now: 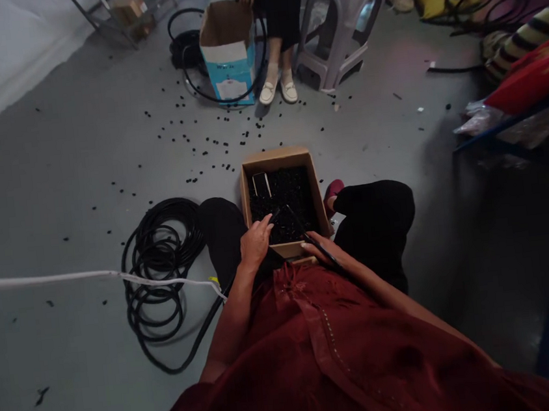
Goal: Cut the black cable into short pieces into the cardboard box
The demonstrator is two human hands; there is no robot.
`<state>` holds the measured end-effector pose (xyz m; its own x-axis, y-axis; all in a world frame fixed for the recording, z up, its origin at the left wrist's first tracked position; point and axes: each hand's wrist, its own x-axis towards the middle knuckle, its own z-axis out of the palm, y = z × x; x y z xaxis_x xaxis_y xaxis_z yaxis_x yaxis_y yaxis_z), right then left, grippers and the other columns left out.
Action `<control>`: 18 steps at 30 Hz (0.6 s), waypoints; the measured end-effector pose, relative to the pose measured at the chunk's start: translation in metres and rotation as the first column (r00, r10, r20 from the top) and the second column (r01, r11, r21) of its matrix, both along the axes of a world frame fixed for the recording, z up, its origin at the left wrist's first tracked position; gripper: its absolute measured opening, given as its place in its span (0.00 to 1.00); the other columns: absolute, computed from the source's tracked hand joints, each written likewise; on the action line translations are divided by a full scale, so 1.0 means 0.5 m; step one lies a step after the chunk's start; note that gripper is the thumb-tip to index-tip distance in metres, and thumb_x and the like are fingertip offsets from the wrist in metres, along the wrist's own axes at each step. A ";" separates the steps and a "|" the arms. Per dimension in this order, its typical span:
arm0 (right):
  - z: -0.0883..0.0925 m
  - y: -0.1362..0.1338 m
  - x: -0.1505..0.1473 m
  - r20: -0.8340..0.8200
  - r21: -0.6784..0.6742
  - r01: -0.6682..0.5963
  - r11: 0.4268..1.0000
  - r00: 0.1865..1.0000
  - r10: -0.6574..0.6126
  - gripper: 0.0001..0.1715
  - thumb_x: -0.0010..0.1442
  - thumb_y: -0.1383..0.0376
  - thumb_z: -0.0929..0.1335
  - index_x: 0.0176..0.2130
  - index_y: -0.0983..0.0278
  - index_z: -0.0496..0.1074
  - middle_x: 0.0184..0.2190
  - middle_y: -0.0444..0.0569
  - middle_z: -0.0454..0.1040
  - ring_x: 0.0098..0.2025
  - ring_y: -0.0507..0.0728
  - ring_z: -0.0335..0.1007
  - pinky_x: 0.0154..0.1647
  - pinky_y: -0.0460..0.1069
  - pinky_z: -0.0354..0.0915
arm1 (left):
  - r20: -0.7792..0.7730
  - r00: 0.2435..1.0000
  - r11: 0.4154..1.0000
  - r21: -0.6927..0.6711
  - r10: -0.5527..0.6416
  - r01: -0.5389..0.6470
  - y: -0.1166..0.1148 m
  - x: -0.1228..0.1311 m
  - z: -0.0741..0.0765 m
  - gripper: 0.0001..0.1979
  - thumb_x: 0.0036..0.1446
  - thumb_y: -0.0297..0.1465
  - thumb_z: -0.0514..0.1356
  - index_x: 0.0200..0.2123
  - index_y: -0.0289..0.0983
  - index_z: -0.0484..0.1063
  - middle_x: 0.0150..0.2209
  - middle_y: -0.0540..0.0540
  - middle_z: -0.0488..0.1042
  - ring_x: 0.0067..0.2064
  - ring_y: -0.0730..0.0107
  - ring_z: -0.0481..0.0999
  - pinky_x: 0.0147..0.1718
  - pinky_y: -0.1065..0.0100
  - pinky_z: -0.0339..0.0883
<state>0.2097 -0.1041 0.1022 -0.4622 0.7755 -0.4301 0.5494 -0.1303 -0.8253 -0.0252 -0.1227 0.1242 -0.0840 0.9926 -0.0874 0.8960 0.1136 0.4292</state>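
Black rubber hose (170,211) end held over brown cardboard box (277,159).
Left hand (257,240) grip pinches it, right hand (316,249) grip closed on slim black tool (300,221); I'd keep both low inside box.

The cardboard box (277,161) looks matt brown (its black bits slightly glossy), beside rubbery black hose (163,269) on smooth grey floor (55,170).

**A:** Anyone know what the tiny black bits (283,198) in the open brown cardboard box (277,158) are? Way too small to tell.

**B:** Nope. The right hand (319,248) is partly hidden behind a thin black stick (301,225), and the seated person (278,9) at top centre is cut off above the knees.
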 end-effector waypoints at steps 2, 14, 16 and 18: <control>0.000 0.002 -0.006 0.011 -0.027 -0.013 1.000 1.000 0.013 0.31 0.58 0.47 0.68 0.53 0.62 0.68 0.45 0.55 0.76 0.49 0.65 0.72 0.49 0.56 0.65 | -0.015 0.999 0.999 0.022 -0.041 0.042 0.001 0.004 -0.008 0.21 0.69 0.39 0.45 0.61 0.43 0.65 0.47 0.46 0.76 0.46 0.71 0.75 0.44 0.72 0.66; -0.012 0.006 -0.010 -0.008 -0.052 0.009 0.999 1.000 -0.009 0.34 0.57 0.44 0.68 0.54 0.62 0.68 0.47 0.54 0.75 0.49 0.65 0.71 0.50 0.56 0.64 | -0.180 0.955 0.971 -0.005 -0.238 0.241 -0.002 0.044 -0.022 0.21 0.69 0.36 0.46 0.61 0.41 0.65 0.42 0.43 0.74 0.44 0.66 0.72 0.43 0.67 0.62; -0.019 0.009 -0.012 -0.009 -0.056 0.014 0.998 1.000 -0.015 0.34 0.57 0.44 0.68 0.53 0.63 0.68 0.47 0.54 0.75 0.49 0.65 0.71 0.50 0.56 0.64 | -0.181 0.948 0.965 -0.013 -0.262 0.264 -0.003 0.048 -0.023 0.21 0.69 0.36 0.46 0.61 0.40 0.64 0.41 0.43 0.74 0.44 0.66 0.72 0.43 0.67 0.62; -0.024 0.012 -0.015 -0.008 -0.056 0.032 0.998 0.999 -0.032 0.33 0.56 0.44 0.69 0.52 0.62 0.69 0.47 0.54 0.75 0.49 0.65 0.71 0.50 0.56 0.64 | -0.171 0.946 0.960 -0.011 -0.276 0.279 -0.003 0.050 -0.023 0.21 0.69 0.36 0.45 0.61 0.40 0.64 0.41 0.42 0.74 0.43 0.65 0.72 0.43 0.66 0.61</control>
